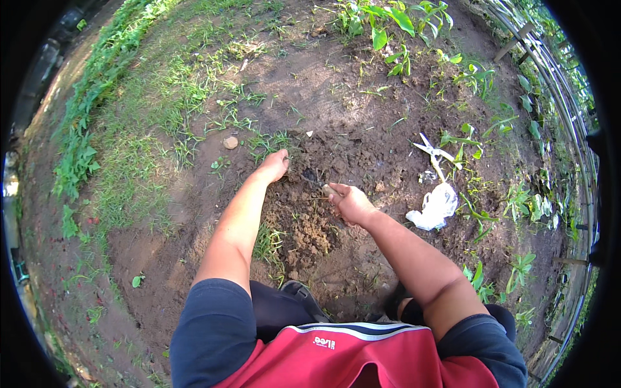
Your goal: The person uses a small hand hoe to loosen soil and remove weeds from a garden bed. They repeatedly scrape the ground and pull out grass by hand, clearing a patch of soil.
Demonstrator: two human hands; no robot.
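Note:
My right hand [352, 203] is closed around the pale handle [328, 190] of what looks like a small hand trowel. Its dark blade [311, 174] points up and left into loosened brown soil [339, 155], partly hidden by dirt. To the left of the blade, my left hand [274, 166] rests low at the soil, beside a grass tuft [266, 143]. Its fingers are curled together, and anything inside them is hidden. A heap of crumbly soil [309, 236] lies between my forearms, closer to my feet.
White-handled pruning shears [435, 152] and a crumpled white plastic bag [435, 207] lie to the right. A stone [230, 142] sits left of my hands. Leafy plants [388, 22] grow at the far side, and a slatted fence [572, 97] curves along the right.

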